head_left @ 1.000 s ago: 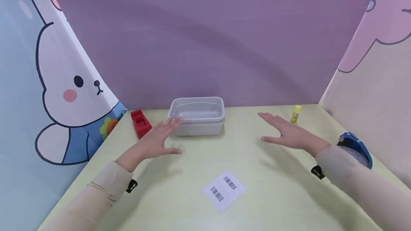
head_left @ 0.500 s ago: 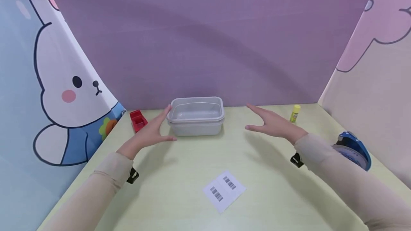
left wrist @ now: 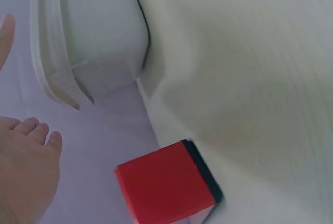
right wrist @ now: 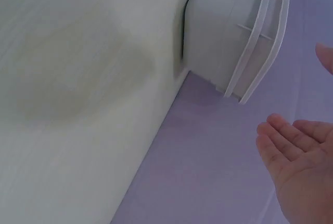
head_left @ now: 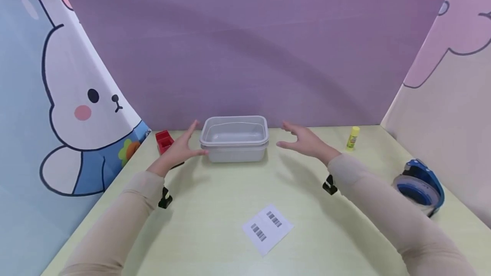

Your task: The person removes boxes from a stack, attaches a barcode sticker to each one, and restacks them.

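Note:
A translucent white plastic food container (head_left: 235, 153) with a doubled rim stands at the back of the table, against the purple backdrop. Just off its left side is my left hand (head_left: 178, 151), fingers extended and thumb spread apart. My right hand (head_left: 307, 143) reaches in from the other side, its palm turned towards the container, a gap between them. Both wrist views show the container's side wall (left wrist: 104, 31) and rim, with the fingers of each hand (right wrist: 302, 164) holding nothing. Partly behind the left hand sits a red box-shaped object (head_left: 164, 139) with a black base.
A yellow glue stick (head_left: 353, 138) stands upright at the back right. Further forward, a blue curved object (head_left: 431, 178) surrounds a clear round disc. White paper with two barcodes (head_left: 267, 229) lies at the front middle. Printed cloth walls rise on both sides.
Both hands have moved in towards the container, the right one clearly leftward and the left hand slightly back from over its rim. The container has stayed in place.

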`<state>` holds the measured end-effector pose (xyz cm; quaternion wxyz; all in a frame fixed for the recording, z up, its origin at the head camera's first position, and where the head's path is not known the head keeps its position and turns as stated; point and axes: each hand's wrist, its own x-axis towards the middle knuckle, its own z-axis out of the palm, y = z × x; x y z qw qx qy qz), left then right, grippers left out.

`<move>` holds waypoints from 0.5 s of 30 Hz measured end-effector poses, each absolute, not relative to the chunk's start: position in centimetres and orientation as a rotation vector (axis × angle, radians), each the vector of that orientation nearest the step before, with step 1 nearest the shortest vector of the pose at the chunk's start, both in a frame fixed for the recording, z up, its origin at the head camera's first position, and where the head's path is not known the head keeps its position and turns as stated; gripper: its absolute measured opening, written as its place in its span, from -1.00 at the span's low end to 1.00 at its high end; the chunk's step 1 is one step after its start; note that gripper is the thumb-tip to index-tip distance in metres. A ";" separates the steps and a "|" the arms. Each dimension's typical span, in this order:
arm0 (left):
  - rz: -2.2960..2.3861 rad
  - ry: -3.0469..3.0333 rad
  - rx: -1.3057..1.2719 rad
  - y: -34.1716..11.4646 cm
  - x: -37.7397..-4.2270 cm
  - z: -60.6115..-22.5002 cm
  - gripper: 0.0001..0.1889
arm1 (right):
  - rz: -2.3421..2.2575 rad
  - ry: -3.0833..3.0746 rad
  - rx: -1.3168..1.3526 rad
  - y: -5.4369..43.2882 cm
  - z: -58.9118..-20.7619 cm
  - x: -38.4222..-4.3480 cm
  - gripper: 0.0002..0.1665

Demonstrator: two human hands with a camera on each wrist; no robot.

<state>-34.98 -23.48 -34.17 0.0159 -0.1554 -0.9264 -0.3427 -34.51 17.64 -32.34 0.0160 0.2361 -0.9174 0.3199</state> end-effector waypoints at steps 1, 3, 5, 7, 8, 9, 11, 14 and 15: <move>-1.091 -2.871 -0.478 -23.5 -35.2 -34.3 0.24 | 1.021 -2.837 0.733 17.3 -32.4 -34.8 0.06; -1.141 -2.861 -0.462 -23.5 -35.5 -34.5 0.24 | 1.075 -2.812 0.717 16.6 -32.5 -35.2 0.02; -1.191 -2.850 -0.452 -23.6 -35.9 -34.8 0.24 | 1.122 -2.801 0.681 15.9 -32.7 -35.6 0.01; -1.244 -2.840 -0.453 -23.6 -36.4 -35.2 0.25 | 1.159 -2.801 0.637 15.2 -32.8 -35.9 -0.02; -1.268 -2.837 -0.452 -23.6 -36.6 -35.4 0.26 | 1.172 -2.808 0.604 14.9 -32.9 -36.0 -0.04; -1.295 -2.831 -0.453 -23.6 -36.8 -35.7 0.26 | 1.181 -2.812 0.574 14.6 -33.0 -36.2 -0.05; -1.346 -2.819 -0.458 -23.5 -37.2 -36.0 0.27 | 1.208 -2.821 0.513 14.1 -33.3 -36.4 -0.08; -1.421 -2.802 -0.450 -23.4 -37.8 -36.5 0.28 | 1.255 -2.813 0.450 13.4 -33.7 -36.9 -0.10; -1.448 -2.794 -0.442 -23.4 -37.9 -36.7 0.28 | 1.277 -2.807 0.431 13.1 -33.9 -37.1 -0.10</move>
